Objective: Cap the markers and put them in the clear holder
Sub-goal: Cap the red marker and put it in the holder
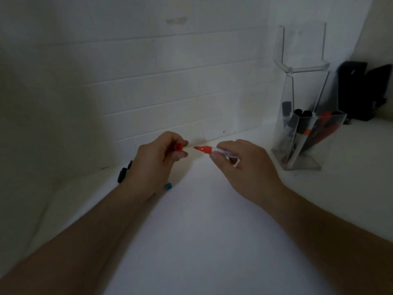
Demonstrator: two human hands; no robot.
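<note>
The right hand [244,165] holds one red marker [214,151] above the white tabletop [202,231], its fingers [217,159] clamped on the white barrel. The marker's long axis lies almost level, running left to right, and its bare red tip points left toward the other hand. The left hand [157,160] pinches one red cap [178,147] between thumb and fingers, closed around it, with the cap's open mouth facing right at the tip. Cap and tip are near each other but apart (a small gap of tabletop and wall shows between them).

Under the left wrist lie two more things on the tabletop: one black marker [124,172] sticking out on the wrist's left side, and one blue cap or blue marker end [168,186] showing on the right side; which of the two it is cannot be told, since the arm hides the rest.

At the right, well apart from the hands, stands the clear holder [308,133] with a tall clear back panel. It holds several markers leaning upright, black-capped ones and at least one red; the dim light and reflections prevent an exact count. A dark object [361,92] stands behind it by the tiled wall [148,71]
</note>
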